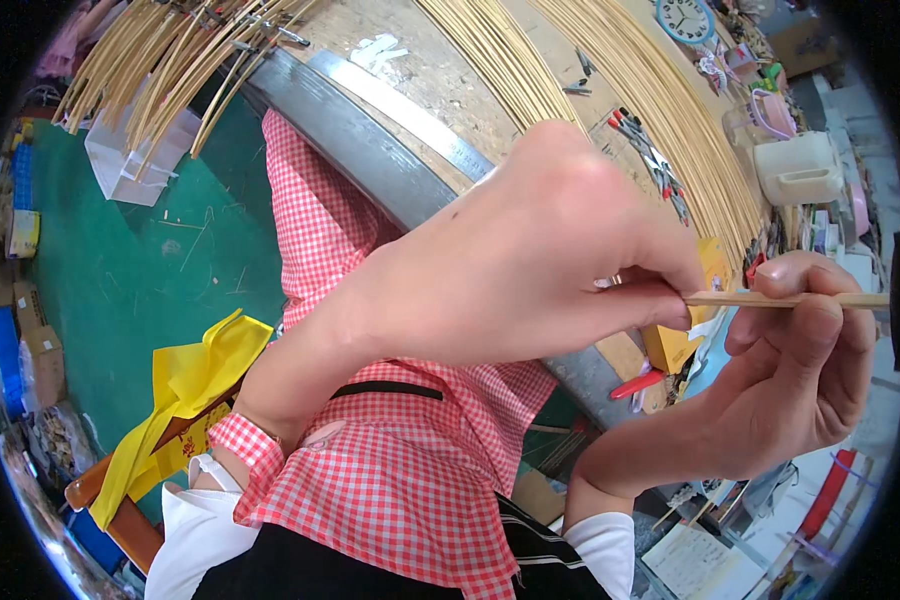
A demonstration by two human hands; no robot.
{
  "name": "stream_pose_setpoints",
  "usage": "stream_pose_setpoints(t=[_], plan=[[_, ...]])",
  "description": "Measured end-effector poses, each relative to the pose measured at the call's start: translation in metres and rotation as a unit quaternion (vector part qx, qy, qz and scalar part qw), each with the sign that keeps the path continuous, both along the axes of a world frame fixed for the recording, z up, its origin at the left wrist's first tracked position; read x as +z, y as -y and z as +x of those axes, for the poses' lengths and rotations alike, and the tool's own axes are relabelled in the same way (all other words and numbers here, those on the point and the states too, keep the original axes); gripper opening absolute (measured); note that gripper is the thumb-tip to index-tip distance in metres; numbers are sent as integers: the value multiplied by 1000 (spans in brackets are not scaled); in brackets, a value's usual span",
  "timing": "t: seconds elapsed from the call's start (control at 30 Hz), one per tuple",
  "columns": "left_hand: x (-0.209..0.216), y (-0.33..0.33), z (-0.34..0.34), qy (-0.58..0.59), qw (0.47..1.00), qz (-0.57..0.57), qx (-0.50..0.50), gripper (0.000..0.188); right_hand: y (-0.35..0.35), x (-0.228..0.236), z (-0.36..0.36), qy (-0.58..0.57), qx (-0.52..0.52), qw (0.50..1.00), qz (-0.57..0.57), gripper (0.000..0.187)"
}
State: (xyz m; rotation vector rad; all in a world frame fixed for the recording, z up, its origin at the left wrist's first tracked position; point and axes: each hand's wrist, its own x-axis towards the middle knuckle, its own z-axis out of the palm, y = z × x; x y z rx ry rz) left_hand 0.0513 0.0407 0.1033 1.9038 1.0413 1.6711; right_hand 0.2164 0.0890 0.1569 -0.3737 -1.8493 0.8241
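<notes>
A slim bamboo strip (730,299) is up in the air, crossing just in front of the yellow box (672,348) and reaching out to its right. The left hand (580,250), mostly to the left of that box, pinches the strip's near end between thumb and forefinger. The right hand (800,380), to the right of the box, has its thumb laid over the strip and its fingers curled behind; the hold looks narrow, though I can't judge how firm it is.

What matters is the line between them: the strip's long axis runs straight from one hand to the other, nearly level, so it lies rightward of the left grip and passes right through the right one. A bare stretch shows between the two.

Beyond the box, long bamboo strips (660,110) lie side by side with a scatter of red-and-black-handled tools (658,165). Farther off to its left rests a steel ruler (400,110); just below the box is a red-handled tool (637,384).

I can't see how much strip the left fingertips hide. Its far end meets something dark at the rim, cut off there, and the left hand blocks part of the bench.
</notes>
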Motion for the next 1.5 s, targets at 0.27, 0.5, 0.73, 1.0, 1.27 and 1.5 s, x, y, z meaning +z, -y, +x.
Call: stream_pose_setpoints(t=[0.27, 0.5, 0.73, 1.0, 1.27, 1.5], plan=[[-48, 1, -9, -14, 993, -109, -52, 12, 24, -39, -11, 32, -94, 987, -125, 6], [-56, 1, -5, -28, 992, -116, -44, 11, 27, -40, -10, 35, -156, 980, -122, 8], [-60, 11, -6, -61, 992, -102, 44, 15, 11, -60, -12, -17, -189, 963, -193, 8], [-83, 27, 10, -84, 972, -99, 195, 15, 2, -105, -19, -66, -170, 929, -321, 11], [-90, 31, -22, -34, 963, -145, 224, 14, -54, -116, -3, 73, -181, 949, -247, 24], [-101, 30, -31, 47, 956, -213, 197, 15, -150, -137, -16, 426, -234, 865, 127, 22]])
